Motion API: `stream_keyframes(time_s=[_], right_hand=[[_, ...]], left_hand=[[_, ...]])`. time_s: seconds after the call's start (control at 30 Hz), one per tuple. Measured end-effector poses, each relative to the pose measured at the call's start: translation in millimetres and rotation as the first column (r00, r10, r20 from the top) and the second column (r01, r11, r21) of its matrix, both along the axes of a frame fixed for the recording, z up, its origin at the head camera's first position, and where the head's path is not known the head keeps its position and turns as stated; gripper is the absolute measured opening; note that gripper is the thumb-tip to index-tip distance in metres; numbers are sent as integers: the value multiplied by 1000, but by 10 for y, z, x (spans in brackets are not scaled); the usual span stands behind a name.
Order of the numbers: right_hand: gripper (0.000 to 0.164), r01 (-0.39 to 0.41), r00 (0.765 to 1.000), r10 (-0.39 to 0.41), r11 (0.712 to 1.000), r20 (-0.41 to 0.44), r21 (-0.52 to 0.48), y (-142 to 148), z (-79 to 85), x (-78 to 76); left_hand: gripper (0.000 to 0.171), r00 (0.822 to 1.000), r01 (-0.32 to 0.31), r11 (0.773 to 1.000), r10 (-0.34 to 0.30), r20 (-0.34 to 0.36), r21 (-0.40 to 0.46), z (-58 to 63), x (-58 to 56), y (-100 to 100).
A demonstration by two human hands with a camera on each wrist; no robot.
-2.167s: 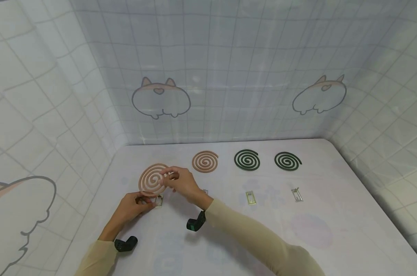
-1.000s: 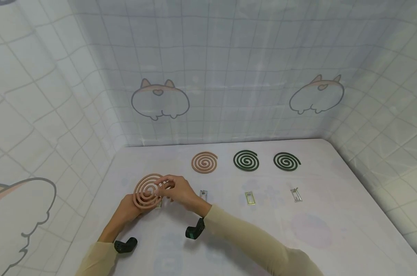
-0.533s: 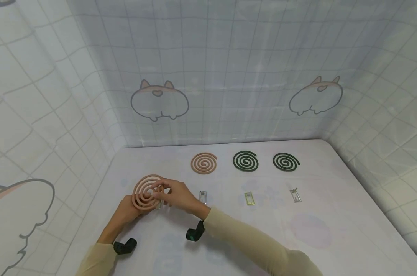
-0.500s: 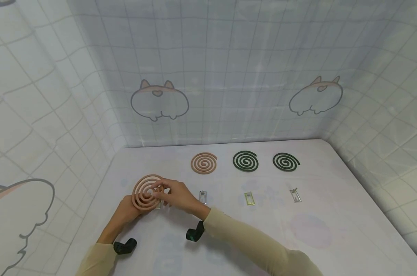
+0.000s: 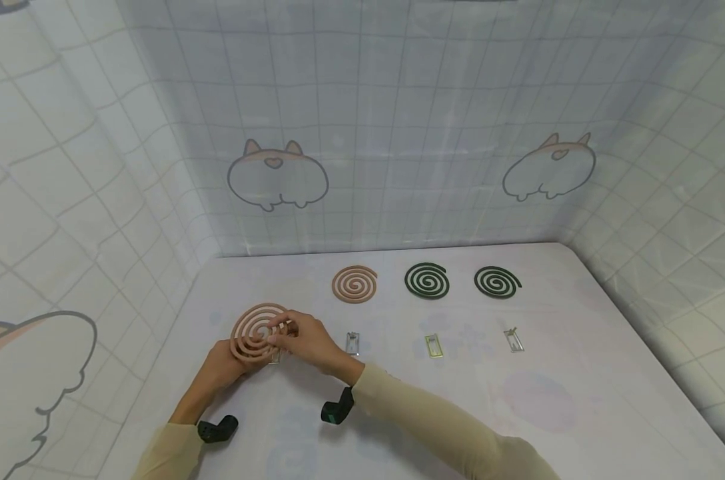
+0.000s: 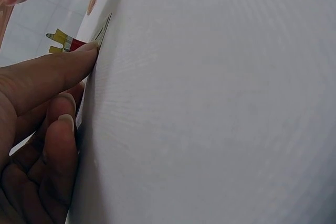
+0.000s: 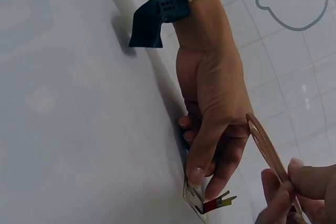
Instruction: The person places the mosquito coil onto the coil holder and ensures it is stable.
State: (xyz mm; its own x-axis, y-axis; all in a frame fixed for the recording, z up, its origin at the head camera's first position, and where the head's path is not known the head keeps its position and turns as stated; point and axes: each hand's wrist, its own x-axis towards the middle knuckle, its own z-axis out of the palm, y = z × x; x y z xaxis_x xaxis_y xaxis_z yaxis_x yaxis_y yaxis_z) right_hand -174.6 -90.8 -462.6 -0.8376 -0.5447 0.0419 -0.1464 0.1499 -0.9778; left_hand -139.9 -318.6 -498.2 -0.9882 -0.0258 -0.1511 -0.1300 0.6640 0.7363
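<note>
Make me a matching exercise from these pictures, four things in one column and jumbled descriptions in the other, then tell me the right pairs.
Things
1. Right hand
2. Left hand
3. Rightmost coil
4. Second metal stand from the right

Descriptions
A. Dark green, lying flat on the table
B. Touching the leftmost metal stand
C. Yellowish, with no hand on it
D. Pinching a raised brown coil

Right pairs: 1-D, 2-B, 3-A, 4-C.
</note>
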Motion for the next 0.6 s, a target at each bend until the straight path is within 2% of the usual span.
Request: stream_keyframes(time_s=[0.3,0.47,0.6], right_hand=[[25,34,999,-30,993,44,-110,-55,-3,16],[23,72,997,-73,994,-2,-82,-95,-39,14],[21,88,995,-90,995,-46,-51,-97,-62,9]], left_hand=[[50,1000,3,1000,-3,-10,-25,22,9,19],[53,1000,13,999,-14,-22,-44,23,-8,29],[49,1000,17,999,-18,-16,-35,12,-28,28]])
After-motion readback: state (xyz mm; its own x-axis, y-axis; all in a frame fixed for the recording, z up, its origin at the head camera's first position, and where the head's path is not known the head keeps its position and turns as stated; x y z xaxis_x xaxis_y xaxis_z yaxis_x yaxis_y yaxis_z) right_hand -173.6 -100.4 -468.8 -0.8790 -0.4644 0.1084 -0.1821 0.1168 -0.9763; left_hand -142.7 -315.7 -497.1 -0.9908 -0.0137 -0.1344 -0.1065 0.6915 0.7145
